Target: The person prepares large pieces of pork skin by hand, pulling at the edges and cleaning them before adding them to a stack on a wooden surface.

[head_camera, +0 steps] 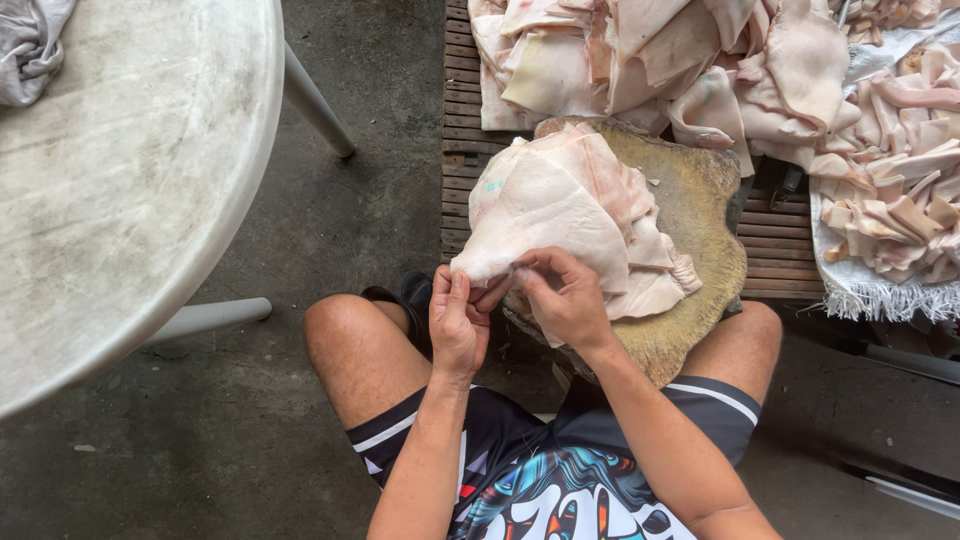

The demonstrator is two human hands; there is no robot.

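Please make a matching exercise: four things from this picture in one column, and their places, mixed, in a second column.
Things:
1. round table
2. chopping block
3. grey cloth
4. cut strips

Places:
A. on the table, top left corner
B. under the large pale sheet held by both hands
C. on a fringed white cloth, far right
D. left of the person's knee

Pairs: 1-D, 2-B, 3-A, 4-C

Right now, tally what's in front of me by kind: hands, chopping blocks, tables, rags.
Hands: 2, left hand and right hand, both on the pale slab of skin
Round wooden chopping block: 1
Round table: 1
Grey rag: 1
Total: 5
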